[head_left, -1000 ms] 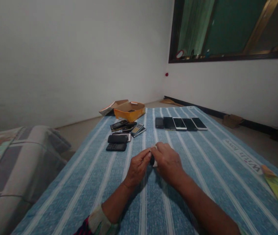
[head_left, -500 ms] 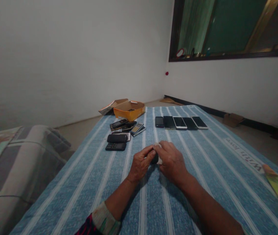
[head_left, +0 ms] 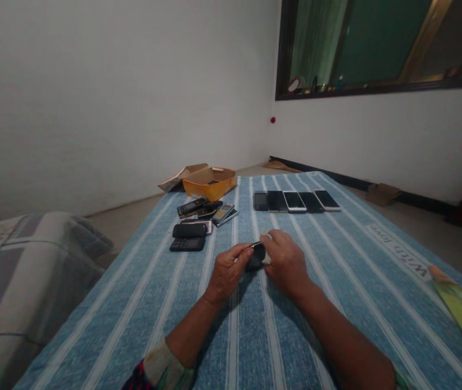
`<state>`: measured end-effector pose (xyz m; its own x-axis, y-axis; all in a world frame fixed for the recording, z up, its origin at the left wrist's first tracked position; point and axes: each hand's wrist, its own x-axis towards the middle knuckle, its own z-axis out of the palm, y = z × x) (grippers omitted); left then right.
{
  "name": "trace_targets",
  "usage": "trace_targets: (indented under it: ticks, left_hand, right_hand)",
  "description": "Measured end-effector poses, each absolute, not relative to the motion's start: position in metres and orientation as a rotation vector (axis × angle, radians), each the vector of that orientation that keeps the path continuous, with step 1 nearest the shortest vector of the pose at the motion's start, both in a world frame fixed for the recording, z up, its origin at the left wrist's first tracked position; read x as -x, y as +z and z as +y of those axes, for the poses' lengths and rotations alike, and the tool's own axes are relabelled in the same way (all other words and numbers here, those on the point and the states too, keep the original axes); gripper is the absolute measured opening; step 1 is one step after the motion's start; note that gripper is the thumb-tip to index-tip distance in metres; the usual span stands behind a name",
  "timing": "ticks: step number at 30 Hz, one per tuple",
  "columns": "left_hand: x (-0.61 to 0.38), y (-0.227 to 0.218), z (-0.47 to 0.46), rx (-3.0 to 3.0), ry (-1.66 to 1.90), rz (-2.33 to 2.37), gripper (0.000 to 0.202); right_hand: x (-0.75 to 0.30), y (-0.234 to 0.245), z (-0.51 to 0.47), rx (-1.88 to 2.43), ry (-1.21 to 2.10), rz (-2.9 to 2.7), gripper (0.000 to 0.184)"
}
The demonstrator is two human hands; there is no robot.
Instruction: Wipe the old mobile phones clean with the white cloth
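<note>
Between our fingers we have a dark object [head_left: 256, 258], partly hidden: the left hand [head_left: 226, 272] pinches its left edge with the thumb, and the right hand [head_left: 287, 264], fingers curled nearly closed, holds a pale cloth [head_left: 267, 257] at its other side. Beyond our fingertips to the left lie heaped phones [head_left: 209, 226], the box [head_left: 205, 190] behind them; beyond to the right, five phones [head_left: 295, 201] in a row on the sheet [head_left: 251, 346].
</note>
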<state>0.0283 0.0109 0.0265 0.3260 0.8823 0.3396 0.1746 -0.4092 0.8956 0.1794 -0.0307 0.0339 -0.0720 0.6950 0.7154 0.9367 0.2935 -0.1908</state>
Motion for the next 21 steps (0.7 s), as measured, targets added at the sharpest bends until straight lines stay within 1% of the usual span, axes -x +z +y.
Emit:
trace_targets:
  ticks: [5,11,18,21]
  left_hand:
    - [-0.027,0.027,0.011,-1.823,1.127,0.946,0.036]
    - [-0.029,0.027,0.011,-1.836,1.136,0.926,0.031]
    - [-0.027,0.027,0.009,-1.889,1.093,0.976,0.034]
    - [-0.028,0.026,0.01,-1.882,1.131,0.943,0.032]
  right_hand:
    - [-0.165,0.031,-0.036,1.337,-0.463,-1.892,0.031]
    - [-0.176,0.034,-0.032,1.321,-0.391,-1.812,0.026]
    - [-0.166,0.035,-0.037,1.158,-0.318,-1.883,0.03]
    - [-0.17,0.034,-0.035,1.217,-0.335,-1.837,0.029]
